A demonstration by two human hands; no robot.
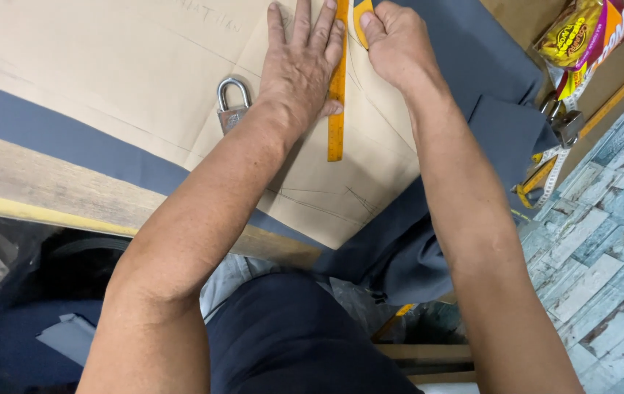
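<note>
My left hand [301,62] lies flat, fingers spread, on a brown paper pattern [144,66], pressing against a yellow ruler [337,95] that runs away from me. My right hand [396,44] is pinched around a small yellow piece, likely chalk [359,16], right beside the ruler's right edge. The pattern rests on dark grey-blue cloth [472,66] spread over a wooden table [49,186].
A silver padlock [232,106] sits on the pattern just left of my left wrist. At the right lie a colourful snack packet [582,33], a metal clip [564,120], a measuring tape [545,179] and a long wooden stick [618,95]. Patterned floor tiles [611,248] show below.
</note>
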